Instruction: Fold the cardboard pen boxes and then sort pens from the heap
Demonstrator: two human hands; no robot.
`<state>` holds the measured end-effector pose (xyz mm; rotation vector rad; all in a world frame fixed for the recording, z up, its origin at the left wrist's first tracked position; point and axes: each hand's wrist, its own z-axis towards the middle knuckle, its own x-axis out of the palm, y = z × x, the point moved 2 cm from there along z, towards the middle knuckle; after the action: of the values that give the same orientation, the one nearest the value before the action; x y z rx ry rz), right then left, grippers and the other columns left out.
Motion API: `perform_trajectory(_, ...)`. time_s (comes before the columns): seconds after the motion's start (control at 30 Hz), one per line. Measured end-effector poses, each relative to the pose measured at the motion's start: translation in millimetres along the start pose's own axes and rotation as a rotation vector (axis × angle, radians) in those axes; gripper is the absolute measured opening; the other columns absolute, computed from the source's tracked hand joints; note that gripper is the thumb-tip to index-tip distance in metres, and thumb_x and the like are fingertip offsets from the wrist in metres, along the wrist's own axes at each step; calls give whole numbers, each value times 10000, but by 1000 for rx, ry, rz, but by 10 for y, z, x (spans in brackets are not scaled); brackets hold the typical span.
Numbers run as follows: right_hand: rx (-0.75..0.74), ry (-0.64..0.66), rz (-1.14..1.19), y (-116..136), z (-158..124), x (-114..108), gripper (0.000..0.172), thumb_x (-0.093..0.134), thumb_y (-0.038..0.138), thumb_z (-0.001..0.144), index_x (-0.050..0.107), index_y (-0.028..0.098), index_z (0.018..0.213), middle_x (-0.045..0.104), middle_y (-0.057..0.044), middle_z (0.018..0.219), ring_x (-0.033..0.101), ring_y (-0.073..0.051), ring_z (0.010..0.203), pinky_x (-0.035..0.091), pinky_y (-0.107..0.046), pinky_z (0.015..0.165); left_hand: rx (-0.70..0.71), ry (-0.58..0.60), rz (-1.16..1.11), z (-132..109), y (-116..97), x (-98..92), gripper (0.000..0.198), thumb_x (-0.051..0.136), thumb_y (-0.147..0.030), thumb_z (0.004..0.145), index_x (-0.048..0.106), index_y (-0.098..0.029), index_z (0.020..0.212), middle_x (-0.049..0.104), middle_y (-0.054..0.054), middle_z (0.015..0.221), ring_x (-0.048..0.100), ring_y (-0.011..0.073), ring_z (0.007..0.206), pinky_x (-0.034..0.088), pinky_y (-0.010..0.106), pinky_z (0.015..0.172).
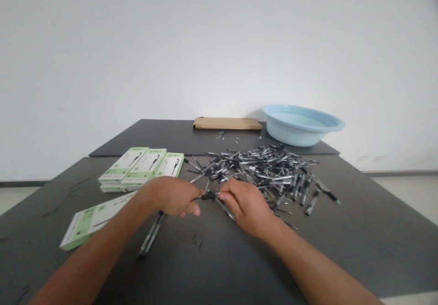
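Note:
A pen [208, 196] with a black grip spans the gap between my two hands. The fingers of my left hand [174, 197] pinch its left end. My right hand [244, 204] is closed around its right end, so that end is mostly hidden. Just below my right fingertips lies another clear pen [225, 209] on the table. A few clear pens [151, 235] lie side by side on the table below my left hand. Right behind my right hand spreads a big loose pile of clear and black pens [255, 165].
Green-and-white pen boxes [137, 165] are stacked at the left, and another box [92, 220] lies nearer, partly behind my left forearm. A light blue basin [297, 138] stands at the back right. Beside it are flat brown cardboard [227, 123] and several tiny parts [236, 141].

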<state>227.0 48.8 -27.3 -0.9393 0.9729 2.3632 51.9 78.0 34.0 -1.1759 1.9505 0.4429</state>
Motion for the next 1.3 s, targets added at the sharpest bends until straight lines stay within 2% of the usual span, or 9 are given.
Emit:
perform_trajectory(0.13, 5, -17, 55, -13, -4, -19, 335, 374, 382, 971, 543, 184, 760, 571, -16, 672, 528, -147, 636, 331, -255, 598, 22, 10, -12, -3, -4, 11, 378, 490, -243, 866, 582, -170, 1225, 747, 62, 817, 661, 214, 699, 406, 232, 499)
perform_trajectory(0.23, 1, -15, 172, -11, -16, -71, 232, 449, 392, 939, 551, 187, 973, 628, -28, 798, 574, -151, 704, 380, -251, 639, 32, 6, -34, -4, 7, 16, 335, 485, -215, 868, 602, -160, 1177, 749, 61, 834, 666, 203, 710, 428, 224, 526)
perform_trajectory(0.33, 2, 10, 171, 0, -22, -107, 268, 584, 339, 862, 502, 188, 1067, 635, -34, 872, 577, -150, 716, 405, -257, 663, 35, 7, -31, -5, 12, 18, 352, 483, -213, 874, 582, -154, 1207, 749, 64, 838, 668, 201, 710, 430, 222, 522)
perform_trajectory(0.53, -57, 42, 109, 27, -12, -86, 35, 516, 220, 901, 523, 198, 928, 610, -21, 816, 551, -150, 741, 388, -259, 682, 41, 7, -35, -1, 8, 27, 323, 490, -202, 857, 606, -159, 1155, 750, 63, 832, 667, 204, 705, 430, 225, 520)
perform_trajectory(0.7, -127, 22, 103, 12, 2, -78, 239, 447, 319, 952, 533, 182, 775, 564, -19, 710, 513, -149, 683, 357, -262, 634, 36, -2, -28, -9, 0, 33, 331, 493, -212, 847, 611, -185, 1154, 749, 48, 825, 666, 203, 708, 411, 225, 513)
perform_trajectory(0.8, -106, 8, 125, 10, -6, -101, 195, 554, 374, 895, 561, 180, 896, 601, -27, 772, 537, -153, 701, 382, -263, 648, 33, -7, -17, -24, -12, 27, 324, 484, -218, 852, 620, -188, 1145, 747, 46, 806, 667, 201, 696, 397, 225, 499)
perform_trajectory(0.9, -79, 25, 106, 25, -19, -114, 159, 583, 298, 880, 547, 187, 987, 624, -38, 844, 557, -159, 748, 407, -270, 690, 35, -21, -17, -34, -21, 20, 293, 481, -226, 857, 640, -176, 1098, 747, 53, 792, 667, 203, 680, 394, 228, 487)
perform_trajectory(1.0, -131, 15, 120, 48, -15, -102, 70, 503, 242, 923, 552, 197, 942, 634, -43, 860, 566, -165, 799, 411, -276, 729, 44, -27, -13, -35, -19, 18, 298, 488, -243, 860, 640, -172, 1107, 746, 56, 783, 668, 207, 677, 397, 234, 493)
perform_trajectory(1.3, -84, -2, 9, 21, 18, -32, 210, 466, 339, 948, 571, 184, 852, 623, -39, 771, 559, -166, 735, 383, -269, 663, 19, -25, 8, -40, -2, 14, 339, 491, -283, 871, 622, -184, 1168, 748, 56, 794, 665, 210, 694, 389, 229, 487)
